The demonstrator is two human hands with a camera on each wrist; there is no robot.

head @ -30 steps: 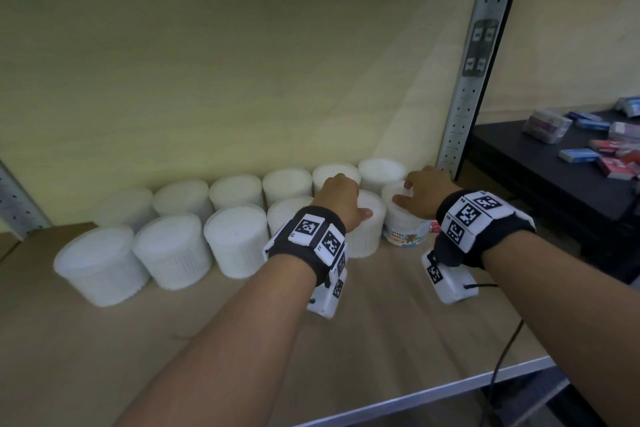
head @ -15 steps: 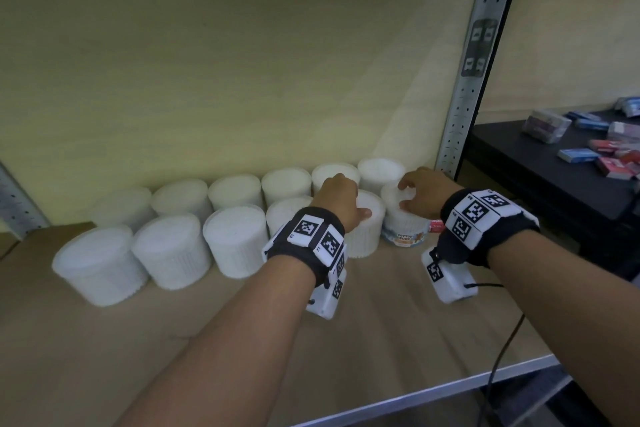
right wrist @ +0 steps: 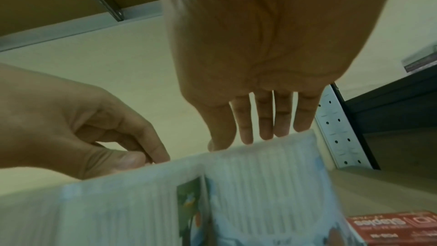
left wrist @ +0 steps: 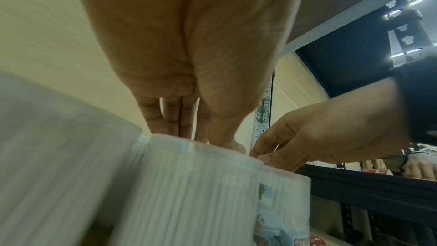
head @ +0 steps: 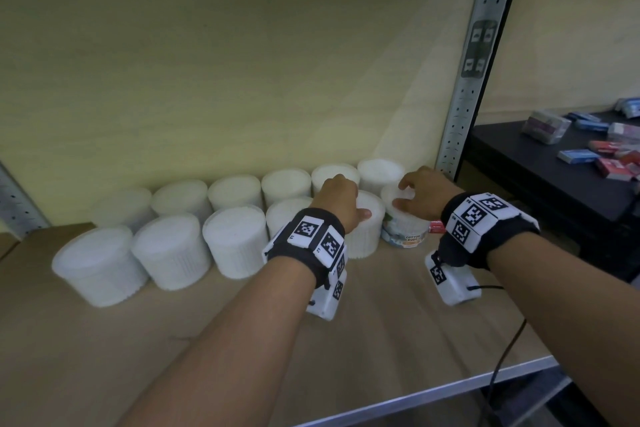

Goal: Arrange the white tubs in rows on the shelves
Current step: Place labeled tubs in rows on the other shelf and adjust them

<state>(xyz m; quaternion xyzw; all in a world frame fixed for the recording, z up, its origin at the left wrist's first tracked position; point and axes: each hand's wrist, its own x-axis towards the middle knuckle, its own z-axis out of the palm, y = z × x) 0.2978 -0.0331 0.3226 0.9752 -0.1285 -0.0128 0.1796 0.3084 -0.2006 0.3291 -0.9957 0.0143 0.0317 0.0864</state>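
Note:
Two rows of white ribbed tubs stand on the wooden shelf (head: pixel 381 322), the back row (head: pixel 287 182) against the wall and the front row (head: pixel 169 253) before it. My left hand (head: pixel 346 204) grips the top of a front-row tub (head: pixel 365 239), fingers curled over its far rim and thumb on the lid. That same tub (left wrist: pixel 189 194) fills the left wrist view. To its right, my right hand (head: pixel 420 191) clasps the lid of a labelled tub (head: pixel 405 229) from above. The labelled tub (right wrist: pixel 248 184) touches its neighbour.
A small red staples box (head: pixel 437 227) lies right of the labelled tub. A perforated metal upright (head: pixel 464 97) bounds the shelf on the right. Beyond it a black table (head: pixel 540 177) holds small boxes (head: pixel 578 156). A cable (head: pixel 502 357) hangs over the shelf's front edge.
My right hand has crept slightly further back over the labelled tub's lid. My left hand and the tubs stay as they were.

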